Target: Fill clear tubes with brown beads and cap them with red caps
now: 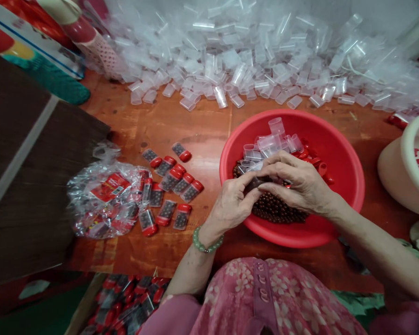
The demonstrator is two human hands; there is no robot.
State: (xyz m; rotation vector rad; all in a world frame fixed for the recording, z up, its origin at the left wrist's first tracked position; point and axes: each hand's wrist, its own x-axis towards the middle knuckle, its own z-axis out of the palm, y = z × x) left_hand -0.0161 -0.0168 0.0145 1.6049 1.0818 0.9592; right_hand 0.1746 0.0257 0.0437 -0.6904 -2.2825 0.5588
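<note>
Both hands meet over a red basin (356, 186). My left hand (232, 200), with a green bead bracelet at its wrist, is closed around a small dark-looking container (257, 183), mostly hidden by fingers. My right hand (296, 184) pinches the same piece from the other side. Under the hands lies a heap of shiny brown beads (279, 209). Clear plastic tubes (270, 144) rest at the back left of the basin, and red caps (317, 163) lie at its right side.
Clear tubes (219, 95) are piled along the table's back. On the left lie several filled, red-capped containers (166, 211) beside a clear plastic bag (104, 200). A pale bucket (391, 158) with red pieces stands right. More filled containers (125, 302) sit below the table edge.
</note>
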